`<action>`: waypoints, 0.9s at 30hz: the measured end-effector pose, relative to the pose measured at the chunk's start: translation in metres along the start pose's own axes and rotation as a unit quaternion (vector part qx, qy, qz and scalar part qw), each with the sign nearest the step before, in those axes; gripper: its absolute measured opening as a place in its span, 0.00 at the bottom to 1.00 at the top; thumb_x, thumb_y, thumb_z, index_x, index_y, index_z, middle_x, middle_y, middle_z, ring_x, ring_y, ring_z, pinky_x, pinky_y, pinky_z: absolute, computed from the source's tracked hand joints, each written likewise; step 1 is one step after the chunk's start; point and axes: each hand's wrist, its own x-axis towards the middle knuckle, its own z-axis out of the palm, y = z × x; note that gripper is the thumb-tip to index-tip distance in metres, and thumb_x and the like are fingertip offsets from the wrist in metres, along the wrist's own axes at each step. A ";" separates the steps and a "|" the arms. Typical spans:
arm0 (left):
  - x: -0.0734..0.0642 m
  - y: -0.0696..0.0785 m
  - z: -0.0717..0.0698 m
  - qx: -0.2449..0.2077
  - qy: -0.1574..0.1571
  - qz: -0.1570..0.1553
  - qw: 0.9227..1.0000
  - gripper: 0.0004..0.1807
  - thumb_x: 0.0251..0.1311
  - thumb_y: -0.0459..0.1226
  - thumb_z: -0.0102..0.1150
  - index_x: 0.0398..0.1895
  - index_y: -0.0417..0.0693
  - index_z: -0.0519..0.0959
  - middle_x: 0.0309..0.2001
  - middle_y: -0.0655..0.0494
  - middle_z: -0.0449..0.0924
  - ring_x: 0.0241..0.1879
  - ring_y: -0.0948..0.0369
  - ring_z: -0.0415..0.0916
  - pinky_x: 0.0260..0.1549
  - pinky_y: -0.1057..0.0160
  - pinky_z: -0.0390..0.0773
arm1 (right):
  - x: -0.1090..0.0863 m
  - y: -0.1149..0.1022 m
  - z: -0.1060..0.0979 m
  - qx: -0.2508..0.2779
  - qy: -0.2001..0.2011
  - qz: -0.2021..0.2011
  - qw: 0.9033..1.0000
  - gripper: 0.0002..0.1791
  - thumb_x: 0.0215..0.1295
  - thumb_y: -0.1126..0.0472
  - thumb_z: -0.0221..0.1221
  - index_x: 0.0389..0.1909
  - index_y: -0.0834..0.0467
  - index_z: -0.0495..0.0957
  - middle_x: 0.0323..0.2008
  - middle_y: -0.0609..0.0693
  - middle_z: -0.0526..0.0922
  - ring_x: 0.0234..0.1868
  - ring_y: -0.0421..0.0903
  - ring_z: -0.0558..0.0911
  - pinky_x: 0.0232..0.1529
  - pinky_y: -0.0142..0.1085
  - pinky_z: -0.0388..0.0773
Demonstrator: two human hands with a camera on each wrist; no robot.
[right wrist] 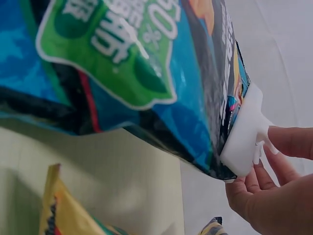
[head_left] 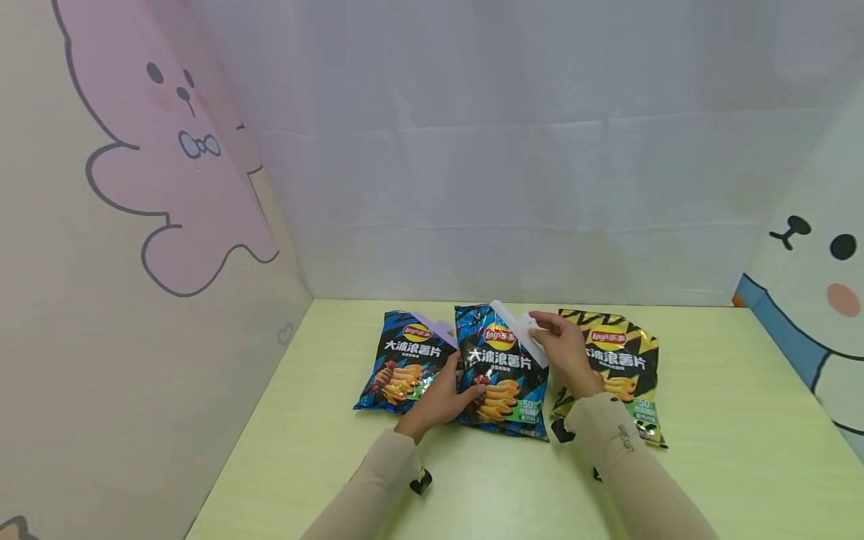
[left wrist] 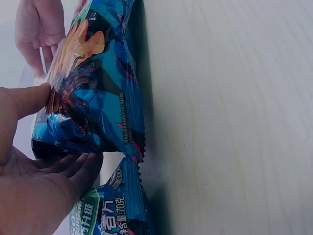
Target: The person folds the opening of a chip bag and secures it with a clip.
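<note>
A blue bag of Lay's chips (head_left: 501,375) is in the middle of the table, its lower edge close to the tabletop. My left hand (head_left: 440,399) grips its left side, thumb on the front and fingers behind, as the left wrist view shows. Across the bag's top right corner sits a slanted white bag clip (head_left: 518,333). My right hand (head_left: 565,349) pinches the tab of this clip (right wrist: 244,134) between thumb and fingers. Left of it lies a second blue chip bag (head_left: 405,375), with a purple bag clip (head_left: 435,328) across its top right corner.
A yellow and black chip bag (head_left: 617,352) lies to the right, partly covered by my right hand and sleeve. A white curtain (head_left: 526,187) hangs behind the pale table (head_left: 283,450). Panels with cartoon animals stand on both sides.
</note>
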 end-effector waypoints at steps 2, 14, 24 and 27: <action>0.001 0.000 0.001 -0.001 0.002 0.000 1.000 0.49 0.78 0.49 0.60 0.86 0.36 0.44 0.82 0.32 0.53 0.77 0.36 0.61 0.71 0.34 0.67 | 0.001 0.001 0.001 -0.002 0.000 0.003 1.000 0.23 0.81 0.64 0.57 0.73 0.59 0.75 0.73 0.62 0.74 0.70 0.61 0.75 0.70 0.56 0.74; 0.003 0.000 0.002 -0.005 0.006 -0.004 1.000 0.46 0.79 0.48 0.59 0.86 0.37 0.45 0.81 0.32 0.56 0.75 0.36 0.65 0.70 0.35 0.69 | 0.009 0.003 0.005 -0.008 -0.017 0.034 0.999 0.24 0.83 0.65 0.54 0.76 0.62 0.71 0.75 0.66 0.70 0.68 0.64 0.75 0.70 0.57 0.73; 0.004 0.000 0.002 -0.008 0.006 -0.006 1.000 0.45 0.80 0.49 0.57 0.86 0.38 0.46 0.81 0.34 0.56 0.74 0.37 0.67 0.69 0.36 0.70 | 0.015 0.006 0.007 -0.010 -0.030 0.067 0.997 0.26 0.84 0.64 0.52 0.78 0.61 0.67 0.78 0.64 0.67 0.75 0.64 0.71 0.74 0.57 0.68; 0.005 0.000 0.002 -0.002 0.008 -0.008 1.000 0.45 0.80 0.49 0.56 0.86 0.38 0.46 0.81 0.34 0.56 0.74 0.37 0.66 0.70 0.37 0.70 | 0.017 0.008 0.008 -0.011 -0.035 0.078 0.996 0.27 0.84 0.63 0.52 0.80 0.60 0.65 0.79 0.64 0.65 0.77 0.63 0.68 0.76 0.57 0.66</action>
